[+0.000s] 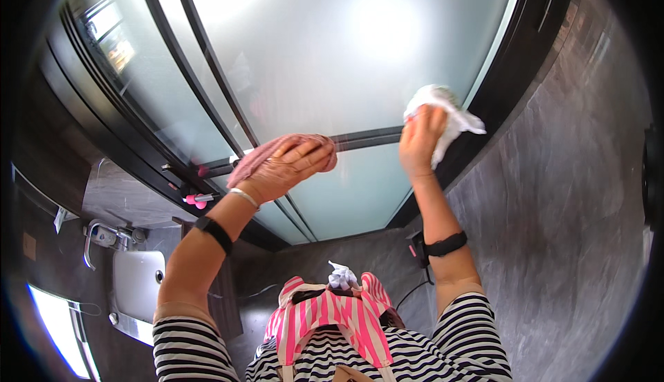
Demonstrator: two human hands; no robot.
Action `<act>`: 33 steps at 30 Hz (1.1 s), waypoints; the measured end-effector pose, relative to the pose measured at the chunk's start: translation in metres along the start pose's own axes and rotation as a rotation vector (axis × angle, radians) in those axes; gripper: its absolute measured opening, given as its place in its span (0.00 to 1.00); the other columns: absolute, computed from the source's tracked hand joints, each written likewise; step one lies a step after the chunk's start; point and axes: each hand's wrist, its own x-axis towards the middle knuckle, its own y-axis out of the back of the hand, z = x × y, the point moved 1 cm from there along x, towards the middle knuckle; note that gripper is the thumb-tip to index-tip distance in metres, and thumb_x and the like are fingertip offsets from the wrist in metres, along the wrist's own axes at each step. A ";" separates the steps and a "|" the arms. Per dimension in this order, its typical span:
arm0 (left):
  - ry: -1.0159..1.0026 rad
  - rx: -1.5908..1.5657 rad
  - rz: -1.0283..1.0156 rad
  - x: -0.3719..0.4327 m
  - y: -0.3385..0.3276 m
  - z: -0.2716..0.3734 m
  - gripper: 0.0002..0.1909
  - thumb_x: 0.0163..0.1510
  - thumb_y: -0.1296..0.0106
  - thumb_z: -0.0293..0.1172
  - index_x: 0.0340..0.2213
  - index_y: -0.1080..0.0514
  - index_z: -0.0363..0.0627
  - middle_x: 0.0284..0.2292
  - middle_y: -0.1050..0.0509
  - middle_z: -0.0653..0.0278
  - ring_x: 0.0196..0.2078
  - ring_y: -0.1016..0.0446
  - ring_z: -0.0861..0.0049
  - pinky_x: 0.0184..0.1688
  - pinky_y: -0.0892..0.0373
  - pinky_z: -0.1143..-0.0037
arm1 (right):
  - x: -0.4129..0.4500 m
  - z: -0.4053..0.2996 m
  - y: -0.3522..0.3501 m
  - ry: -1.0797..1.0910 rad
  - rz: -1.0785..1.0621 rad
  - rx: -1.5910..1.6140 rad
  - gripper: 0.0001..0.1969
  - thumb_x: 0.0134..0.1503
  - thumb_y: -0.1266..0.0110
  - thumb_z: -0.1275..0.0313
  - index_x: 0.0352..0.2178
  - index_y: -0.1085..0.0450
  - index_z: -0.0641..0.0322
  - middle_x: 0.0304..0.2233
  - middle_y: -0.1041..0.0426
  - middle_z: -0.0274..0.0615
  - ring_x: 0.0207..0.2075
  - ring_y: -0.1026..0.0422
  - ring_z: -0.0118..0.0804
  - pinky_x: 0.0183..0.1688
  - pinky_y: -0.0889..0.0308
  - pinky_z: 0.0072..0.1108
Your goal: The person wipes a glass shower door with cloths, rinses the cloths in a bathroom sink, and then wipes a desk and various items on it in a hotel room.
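Before me stands a frosted glass door [321,70] in a black frame, crossed by a dark horizontal bar [368,139]. My left hand [285,172] presses a folded pink cloth [254,160] against the door at the bar's left part; the cloth hides some of the bar. Higher and to the right, my right hand [423,135] grips a crumpled white cloth [436,96] at the glass's right edge, near the black frame [467,148]. The white cloth hangs down beside the hand and its edges look slightly blurred.
At lower left is a white washbasin [139,283] with a curved metal faucet [91,242]. A pink and metal fitting [197,200] sticks out by the left frame. A grey marbled wall [560,216] rises on the right. White material [342,276] pokes out of my pink-striped apron [332,312].
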 end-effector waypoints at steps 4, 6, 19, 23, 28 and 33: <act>-0.096 -0.156 -0.043 0.013 0.001 0.009 0.32 0.39 0.46 0.38 0.49 0.38 0.53 0.53 0.43 0.73 0.57 0.47 0.75 0.54 0.47 0.72 | -0.051 0.009 0.001 0.180 -0.242 0.200 0.12 0.48 0.55 0.81 0.36 0.32 0.63 0.42 0.36 0.52 0.47 0.39 0.53 0.51 0.45 0.36; -0.073 -0.337 0.001 0.008 0.005 0.010 0.32 0.34 0.41 0.37 0.45 0.36 0.51 0.49 0.38 0.72 0.51 0.41 0.75 0.48 0.43 0.71 | -0.070 0.030 0.013 -0.003 -0.302 0.208 0.16 0.48 0.54 0.80 0.41 0.35 0.63 0.42 0.36 0.52 0.46 0.37 0.53 0.51 0.44 0.36; 1.667 -1.293 0.466 -0.173 -0.148 0.132 0.14 0.50 0.58 0.15 0.40 0.36 0.35 0.34 0.31 0.63 0.38 0.30 0.78 0.40 0.33 0.80 | -0.119 -0.008 -0.074 -0.781 0.088 0.406 0.35 0.58 0.62 0.57 0.53 0.60 0.80 0.58 0.67 0.71 0.61 0.69 0.61 0.61 0.74 0.38; 2.227 -1.802 0.758 -0.194 -0.174 0.116 0.07 0.53 0.60 0.23 0.34 0.35 0.43 0.30 0.30 0.63 0.33 0.29 0.73 0.31 0.31 0.75 | -0.185 -0.062 -0.100 -0.997 -0.180 0.633 0.25 0.51 0.57 0.73 0.49 0.53 0.75 0.49 0.48 0.64 0.54 0.48 0.54 0.58 0.58 0.39; 1.656 -2.593 0.932 -0.156 -0.161 0.073 0.15 0.55 0.70 0.28 0.36 0.35 0.31 0.37 0.29 0.50 0.40 0.29 0.58 0.44 0.32 0.66 | -0.165 -0.148 -0.097 -1.630 -0.313 1.718 0.07 0.42 0.59 0.83 0.27 0.40 0.67 0.29 0.38 0.43 0.32 0.35 0.38 0.36 0.36 0.29; 1.602 -2.595 1.128 -0.154 -0.110 0.062 0.15 0.54 0.69 0.27 0.39 0.38 0.28 0.42 0.32 0.45 0.47 0.33 0.54 0.53 0.40 0.60 | -0.087 -0.124 -0.062 -1.941 -0.256 1.928 0.12 0.44 0.62 0.85 0.33 0.39 0.72 0.32 0.36 0.49 0.37 0.35 0.45 0.47 0.38 0.38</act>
